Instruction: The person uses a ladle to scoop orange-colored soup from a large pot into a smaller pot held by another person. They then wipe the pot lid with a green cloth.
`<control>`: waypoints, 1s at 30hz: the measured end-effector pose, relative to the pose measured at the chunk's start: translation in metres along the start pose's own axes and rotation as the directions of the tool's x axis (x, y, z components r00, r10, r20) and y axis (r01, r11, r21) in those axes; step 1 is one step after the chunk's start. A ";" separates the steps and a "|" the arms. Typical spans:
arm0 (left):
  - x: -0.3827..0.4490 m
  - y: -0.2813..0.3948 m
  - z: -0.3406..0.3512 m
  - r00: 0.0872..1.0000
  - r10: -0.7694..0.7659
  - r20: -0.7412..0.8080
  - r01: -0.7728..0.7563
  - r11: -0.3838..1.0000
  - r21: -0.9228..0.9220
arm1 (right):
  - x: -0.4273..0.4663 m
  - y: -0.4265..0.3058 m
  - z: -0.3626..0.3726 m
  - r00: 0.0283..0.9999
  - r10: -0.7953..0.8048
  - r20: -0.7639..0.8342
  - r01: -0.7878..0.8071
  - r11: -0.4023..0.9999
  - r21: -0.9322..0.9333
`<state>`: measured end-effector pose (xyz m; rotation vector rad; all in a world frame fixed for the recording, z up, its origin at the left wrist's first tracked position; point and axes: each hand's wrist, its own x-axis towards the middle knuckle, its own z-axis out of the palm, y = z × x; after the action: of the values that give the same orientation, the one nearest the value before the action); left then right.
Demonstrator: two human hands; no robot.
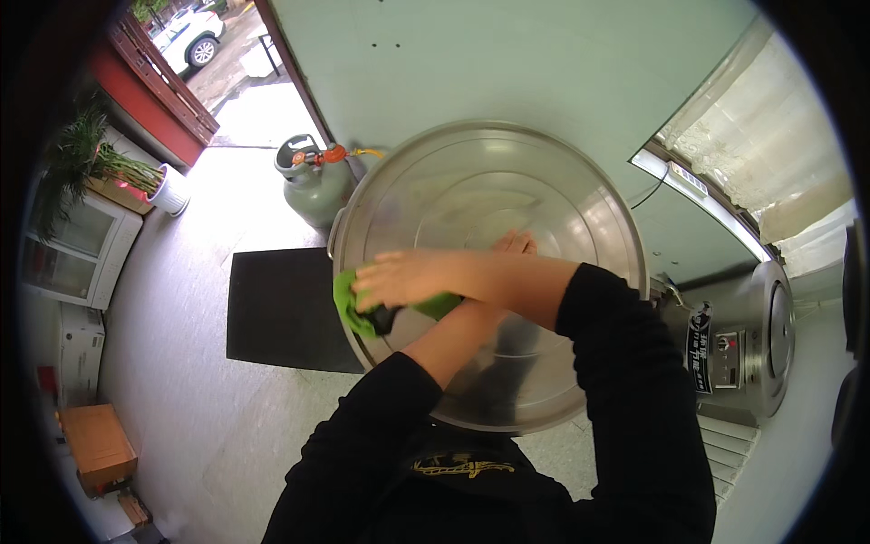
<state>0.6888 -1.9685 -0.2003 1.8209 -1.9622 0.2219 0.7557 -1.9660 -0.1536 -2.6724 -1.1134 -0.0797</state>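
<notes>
A wide round stainless steel lid [476, 183] with concentric rings lies before me on a large vessel, whose side handle [334, 233] juts out at the left. My arms cross above it, the right one over the left. My right hand [394, 279], slightly blurred, presses a green cloth [345, 302] with a dark patch against the lid's left part near the rim. My left hand [514, 243] reaches beyond my right forearm and rests near the lid's middle; the forearm hides part of it, and nothing shows in its fingers.
A gas cylinder [316, 194] with an orange regulator stands behind left, near the open doorway. A black mat [285, 309] lies left of the vessel. At the right stands a steel cooker barrel [741, 347] with a control panel. A potted plant [170, 190] and cardboard box [98, 442] are farther left.
</notes>
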 end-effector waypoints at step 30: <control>0.036 -0.004 -0.051 0.973 -0.063 0.222 0.114 0.968 -0.222 | -0.021 -0.229 0.068 0.569 0.711 -0.414 -0.660 0.695 0.286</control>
<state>0.7027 -1.9807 -0.1403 1.8325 -1.9444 -0.2348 0.5763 -1.8090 -0.1761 -2.5564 0.1287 -0.5204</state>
